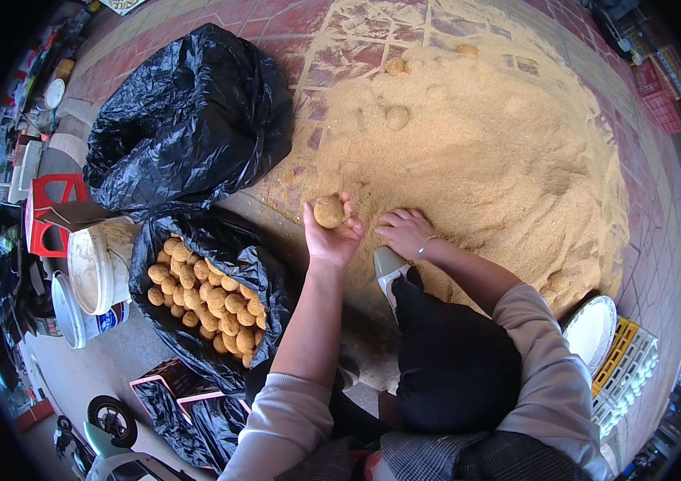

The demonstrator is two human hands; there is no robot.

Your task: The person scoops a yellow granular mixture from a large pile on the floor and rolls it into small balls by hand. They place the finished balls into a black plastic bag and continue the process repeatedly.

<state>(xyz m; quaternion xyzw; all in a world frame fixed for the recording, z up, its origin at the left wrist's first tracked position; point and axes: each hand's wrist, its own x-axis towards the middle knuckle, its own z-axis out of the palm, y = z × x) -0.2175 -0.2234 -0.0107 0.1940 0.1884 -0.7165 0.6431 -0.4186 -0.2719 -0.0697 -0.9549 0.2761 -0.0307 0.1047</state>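
Observation:
A round ball (pixel 329 211) coated in tan grains rests in the upturned palm of my left hand (pixel 334 237), its fingers curled about it. My right hand (pixel 406 233) lies palm down on the near edge of a wide heap of tan, sawdust-like grains (pixel 485 150); no object shows in it, though its underside is hidden. Just below that hand is the toe of my shoe (pixel 390 264). Left of my left forearm, a container lined with a black plastic bag (pixel 145 264) holds several coated balls (pixel 214 303). Another coated ball (pixel 397 118) sits half sunk in the heap.
A large black plastic bag (pixel 190 120) stands at upper left. White buckets (pixel 91 267) and a red plastic stool (pixel 36 216) are farther left. At right are a white round basin (pixel 592 333) and stacked trays (pixel 623 367). Parked two-wheelers (pixel 112 421) appear at lower left.

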